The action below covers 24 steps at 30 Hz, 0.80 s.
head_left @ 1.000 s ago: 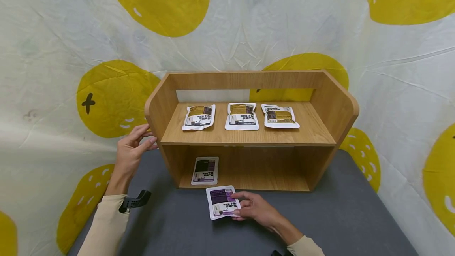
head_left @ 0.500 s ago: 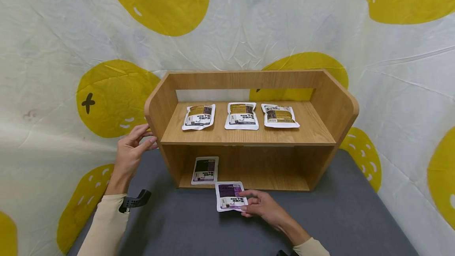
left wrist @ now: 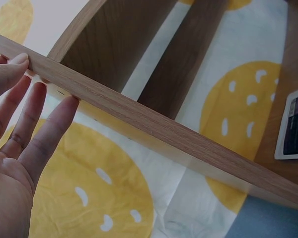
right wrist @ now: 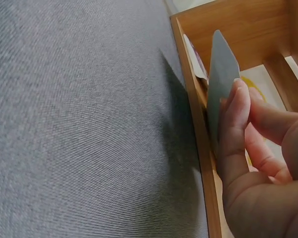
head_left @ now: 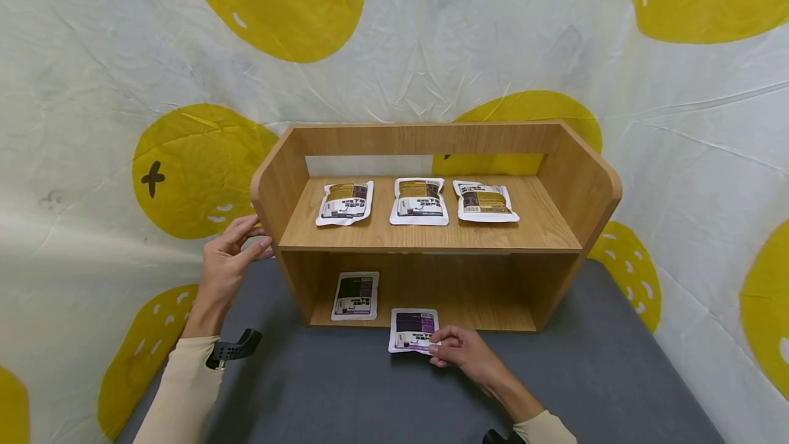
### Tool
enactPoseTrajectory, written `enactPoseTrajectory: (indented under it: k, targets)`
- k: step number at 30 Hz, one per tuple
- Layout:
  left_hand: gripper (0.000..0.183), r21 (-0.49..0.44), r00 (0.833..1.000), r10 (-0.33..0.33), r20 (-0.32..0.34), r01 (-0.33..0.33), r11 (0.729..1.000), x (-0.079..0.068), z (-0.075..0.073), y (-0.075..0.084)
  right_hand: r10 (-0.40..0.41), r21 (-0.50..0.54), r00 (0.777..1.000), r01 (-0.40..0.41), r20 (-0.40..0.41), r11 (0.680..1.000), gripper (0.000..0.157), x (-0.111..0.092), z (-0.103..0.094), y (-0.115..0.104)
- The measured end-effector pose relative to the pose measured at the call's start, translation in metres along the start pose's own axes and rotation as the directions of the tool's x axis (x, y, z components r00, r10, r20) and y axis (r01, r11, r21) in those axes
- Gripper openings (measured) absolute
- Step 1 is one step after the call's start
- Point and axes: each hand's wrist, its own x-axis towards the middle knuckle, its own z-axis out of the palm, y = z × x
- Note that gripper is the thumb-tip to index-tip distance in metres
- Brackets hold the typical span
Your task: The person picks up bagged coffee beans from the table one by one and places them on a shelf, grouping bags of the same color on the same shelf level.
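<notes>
My right hand (head_left: 466,355) pinches a flat white pouch with a purple label (head_left: 414,327) by its right edge, just in front of the lower shelf. In the right wrist view, thumb and fingers hold the pouch (right wrist: 222,62) by its edge, its plain grey back showing. At the left, my left hand (head_left: 226,262) touches the side panel of a wooden two-tier shelf (head_left: 431,238). The left wrist view has its fairly straight fingers (left wrist: 57,124) against that panel's edge (left wrist: 154,124). On the lower tier's left lies another purple-labelled pouch (head_left: 355,296).
Three white pouches with gold labels, left (head_left: 345,204), middle (head_left: 420,202) and right (head_left: 485,202), lie in a row on the upper tier. The shelf stands on a dark grey table (head_left: 345,403). Behind it hangs a pale cloth (head_left: 394,33) with yellow shapes.
My right hand has carried the purple-labelled pouch rightward and up towards the lower shelf's front edge, clear of the pouch lying there. The left hand has stayed put.
</notes>
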Motion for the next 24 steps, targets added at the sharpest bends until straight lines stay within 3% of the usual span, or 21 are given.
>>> enactPoseTrajectory:
  k: [6, 24]
  targets:
    - [0.048, 0.018, 1.0, -0.004, -0.002, 0.004, 1.0, -0.0009, 0.0007, 0.0001, 0.034, -0.002, 0.998, -0.034, -0.06, 0.999, 0.024, 0.0008, -0.0005, 0.0038]
    - [0.048, 0.001, 1.0, 0.005, 0.002, -0.005, 1.0, 0.0002, 0.0004, 0.0002, 0.078, 0.016, 0.985, -0.076, -0.154, 0.997, 0.035, 0.0068, 0.0035, 0.0011]
